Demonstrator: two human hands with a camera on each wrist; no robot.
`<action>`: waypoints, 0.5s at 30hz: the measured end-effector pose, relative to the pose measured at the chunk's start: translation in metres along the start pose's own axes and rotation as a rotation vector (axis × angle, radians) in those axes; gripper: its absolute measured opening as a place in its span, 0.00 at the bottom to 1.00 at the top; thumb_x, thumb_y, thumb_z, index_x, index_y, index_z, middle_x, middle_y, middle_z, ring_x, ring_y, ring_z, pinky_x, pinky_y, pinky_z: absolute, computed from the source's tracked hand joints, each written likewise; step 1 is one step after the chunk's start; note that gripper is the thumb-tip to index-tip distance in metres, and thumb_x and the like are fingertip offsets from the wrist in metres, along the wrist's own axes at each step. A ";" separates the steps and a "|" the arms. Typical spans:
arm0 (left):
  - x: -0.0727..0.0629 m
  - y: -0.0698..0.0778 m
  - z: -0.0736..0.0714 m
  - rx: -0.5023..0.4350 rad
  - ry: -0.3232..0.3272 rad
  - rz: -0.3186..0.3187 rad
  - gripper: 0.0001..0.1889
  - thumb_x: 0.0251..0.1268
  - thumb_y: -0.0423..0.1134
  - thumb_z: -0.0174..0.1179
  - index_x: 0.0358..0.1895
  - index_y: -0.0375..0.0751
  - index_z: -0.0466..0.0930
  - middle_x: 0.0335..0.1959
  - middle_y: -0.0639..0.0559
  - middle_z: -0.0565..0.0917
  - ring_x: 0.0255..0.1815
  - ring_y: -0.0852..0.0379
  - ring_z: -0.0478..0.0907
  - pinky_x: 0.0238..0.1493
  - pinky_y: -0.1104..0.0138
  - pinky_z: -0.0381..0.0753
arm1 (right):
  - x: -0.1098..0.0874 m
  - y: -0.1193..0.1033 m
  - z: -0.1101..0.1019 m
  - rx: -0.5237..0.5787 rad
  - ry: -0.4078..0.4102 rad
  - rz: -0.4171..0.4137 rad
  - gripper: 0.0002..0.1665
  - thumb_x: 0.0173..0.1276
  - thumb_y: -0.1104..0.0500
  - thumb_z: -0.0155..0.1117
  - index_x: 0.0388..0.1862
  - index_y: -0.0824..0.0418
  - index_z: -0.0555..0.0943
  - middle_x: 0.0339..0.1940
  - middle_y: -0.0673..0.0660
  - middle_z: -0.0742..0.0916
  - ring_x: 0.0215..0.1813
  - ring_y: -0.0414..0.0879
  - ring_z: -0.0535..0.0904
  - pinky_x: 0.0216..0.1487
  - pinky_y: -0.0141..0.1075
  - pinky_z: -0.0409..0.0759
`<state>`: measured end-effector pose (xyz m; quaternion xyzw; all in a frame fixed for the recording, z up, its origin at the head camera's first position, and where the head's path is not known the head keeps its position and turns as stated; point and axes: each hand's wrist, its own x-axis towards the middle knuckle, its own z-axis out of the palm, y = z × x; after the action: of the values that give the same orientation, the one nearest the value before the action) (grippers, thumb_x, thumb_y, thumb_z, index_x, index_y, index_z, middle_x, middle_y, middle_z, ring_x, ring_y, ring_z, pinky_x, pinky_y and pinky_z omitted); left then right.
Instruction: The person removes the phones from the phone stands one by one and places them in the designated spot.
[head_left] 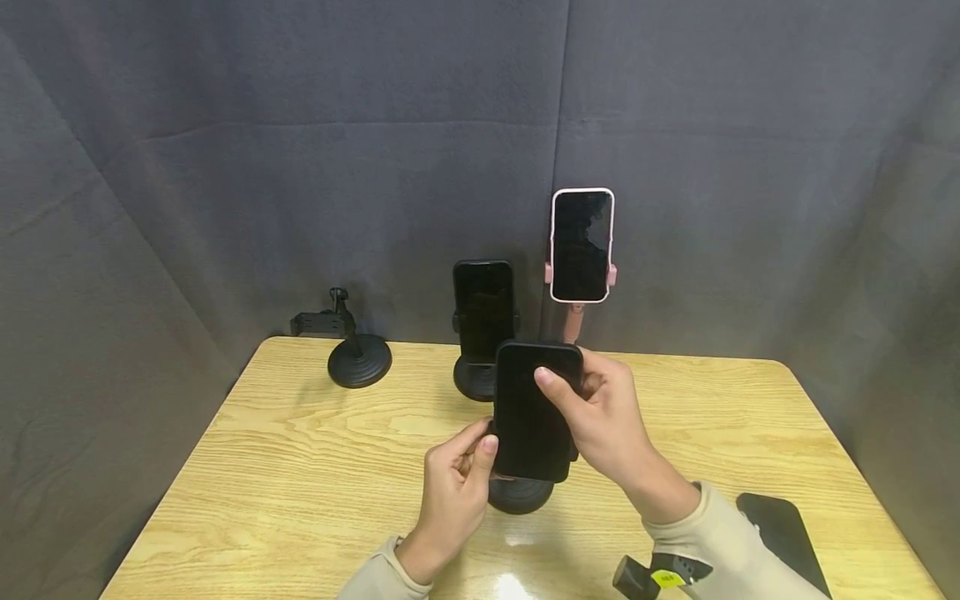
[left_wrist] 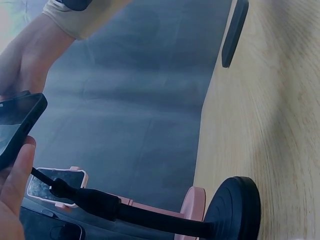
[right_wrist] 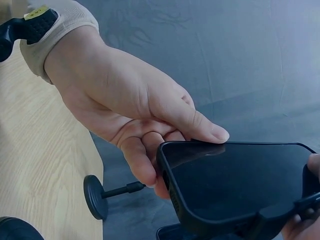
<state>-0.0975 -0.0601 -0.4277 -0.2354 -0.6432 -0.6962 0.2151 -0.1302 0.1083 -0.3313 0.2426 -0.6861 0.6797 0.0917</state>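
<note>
four phones (head_left: 525, 425), one in right hand (head_left: 615, 425); four stands (head_left: 521, 497), one at left hand (head_left: 453, 483)

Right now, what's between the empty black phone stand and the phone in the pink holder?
In the head view, a black phone in a round-based black stand.

Phone screen (right_wrist: 240, 175) glossy; table (head_left: 300, 467) wood-grained; curtain (head_left: 337, 183) matt cloth.

Glare spots the near part of the table (head_left: 300, 492); both wrist views look bluish.
</note>
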 end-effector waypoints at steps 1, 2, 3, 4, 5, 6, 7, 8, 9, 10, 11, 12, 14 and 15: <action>0.000 0.000 0.000 -0.013 -0.004 -0.003 0.12 0.74 0.21 0.50 0.53 0.17 0.78 0.44 0.23 0.85 0.44 0.65 0.87 0.37 0.62 0.89 | 0.000 0.000 0.000 0.000 0.000 -0.001 0.10 0.69 0.74 0.61 0.47 0.80 0.80 0.33 0.40 0.91 0.34 0.40 0.91 0.34 0.37 0.90; 0.000 0.000 0.000 -0.021 -0.007 -0.003 0.12 0.75 0.21 0.49 0.54 0.16 0.78 0.44 0.23 0.85 0.44 0.65 0.88 0.37 0.62 0.89 | 0.000 0.000 0.000 -0.001 0.001 -0.002 0.10 0.69 0.74 0.61 0.47 0.80 0.80 0.33 0.39 0.91 0.34 0.40 0.91 0.34 0.37 0.90; 0.000 0.000 0.000 -0.026 -0.008 -0.003 0.12 0.75 0.21 0.49 0.54 0.16 0.78 0.44 0.23 0.85 0.44 0.64 0.88 0.37 0.62 0.89 | 0.000 0.000 0.000 0.000 0.001 -0.002 0.10 0.69 0.74 0.61 0.47 0.81 0.80 0.33 0.39 0.91 0.34 0.40 0.91 0.34 0.37 0.90; 0.000 0.000 0.000 -0.016 -0.005 0.004 0.12 0.75 0.21 0.49 0.53 0.16 0.78 0.44 0.23 0.85 0.44 0.64 0.88 0.37 0.62 0.89 | 0.000 0.000 0.000 -0.001 0.002 -0.001 0.10 0.69 0.74 0.61 0.47 0.81 0.80 0.33 0.39 0.91 0.34 0.40 0.90 0.34 0.37 0.90; 0.000 0.000 0.000 -0.005 -0.004 0.015 0.12 0.74 0.20 0.49 0.53 0.17 0.78 0.44 0.23 0.85 0.44 0.64 0.88 0.37 0.62 0.89 | 0.000 -0.001 0.000 0.000 0.003 0.001 0.10 0.69 0.74 0.61 0.47 0.81 0.80 0.33 0.39 0.91 0.34 0.39 0.90 0.34 0.37 0.90; 0.000 0.000 0.000 0.003 0.000 0.016 0.12 0.74 0.20 0.49 0.53 0.17 0.78 0.44 0.24 0.86 0.44 0.64 0.88 0.38 0.62 0.89 | 0.000 -0.001 0.000 0.000 0.004 0.003 0.10 0.69 0.74 0.61 0.47 0.81 0.80 0.33 0.39 0.91 0.34 0.39 0.90 0.34 0.37 0.90; 0.000 0.000 0.000 0.004 0.002 0.011 0.12 0.74 0.21 0.50 0.53 0.17 0.79 0.44 0.24 0.86 0.45 0.64 0.88 0.38 0.62 0.89 | 0.001 -0.001 0.000 0.001 0.004 0.005 0.10 0.69 0.74 0.61 0.47 0.81 0.80 0.33 0.39 0.91 0.34 0.39 0.90 0.34 0.37 0.90; 0.000 0.000 0.000 0.012 0.004 0.015 0.12 0.74 0.21 0.50 0.53 0.18 0.79 0.44 0.24 0.86 0.45 0.64 0.88 0.39 0.62 0.89 | 0.001 -0.001 0.000 -0.002 0.005 0.006 0.10 0.69 0.74 0.61 0.47 0.81 0.80 0.33 0.39 0.91 0.34 0.39 0.90 0.34 0.37 0.90; 0.000 0.000 0.000 0.016 0.005 0.018 0.12 0.74 0.21 0.50 0.53 0.18 0.79 0.44 0.25 0.86 0.45 0.64 0.88 0.39 0.62 0.90 | 0.001 -0.001 0.000 -0.003 0.006 0.007 0.10 0.69 0.74 0.61 0.46 0.81 0.80 0.32 0.39 0.91 0.34 0.39 0.90 0.34 0.37 0.90; -0.001 -0.001 0.000 0.016 0.005 0.015 0.12 0.74 0.21 0.50 0.53 0.18 0.79 0.44 0.25 0.86 0.45 0.64 0.87 0.39 0.62 0.90 | 0.001 -0.001 0.000 -0.004 0.006 0.008 0.10 0.69 0.74 0.61 0.46 0.81 0.80 0.32 0.38 0.91 0.34 0.39 0.90 0.34 0.37 0.90; -0.001 -0.001 0.000 0.012 0.005 0.011 0.12 0.74 0.21 0.50 0.53 0.18 0.79 0.44 0.25 0.86 0.45 0.64 0.88 0.39 0.62 0.89 | 0.001 -0.001 0.000 -0.003 0.007 0.009 0.10 0.69 0.74 0.61 0.46 0.81 0.80 0.32 0.38 0.91 0.34 0.39 0.90 0.34 0.37 0.90; -0.001 -0.001 0.001 0.009 0.005 0.009 0.12 0.74 0.21 0.50 0.53 0.18 0.79 0.44 0.25 0.86 0.45 0.64 0.88 0.39 0.62 0.89 | 0.001 -0.001 0.000 -0.003 0.007 0.010 0.10 0.69 0.73 0.61 0.47 0.81 0.80 0.32 0.38 0.91 0.34 0.39 0.90 0.34 0.37 0.90; -0.001 -0.001 0.001 0.006 0.002 0.015 0.12 0.74 0.21 0.50 0.53 0.18 0.79 0.45 0.25 0.86 0.45 0.64 0.87 0.39 0.62 0.90 | 0.001 -0.001 0.000 -0.002 0.007 0.010 0.10 0.70 0.73 0.61 0.47 0.81 0.80 0.32 0.38 0.91 0.34 0.40 0.91 0.34 0.37 0.90; -0.001 -0.001 0.001 -0.003 0.002 0.009 0.12 0.74 0.21 0.50 0.54 0.18 0.79 0.45 0.24 0.86 0.45 0.64 0.87 0.39 0.61 0.89 | 0.001 -0.001 0.000 0.000 0.007 0.009 0.10 0.70 0.73 0.61 0.47 0.81 0.80 0.32 0.38 0.91 0.34 0.40 0.91 0.34 0.37 0.90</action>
<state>-0.0973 -0.0592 -0.4285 -0.2377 -0.6411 -0.6963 0.2184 -0.1306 0.1079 -0.3294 0.2371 -0.6870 0.6809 0.0908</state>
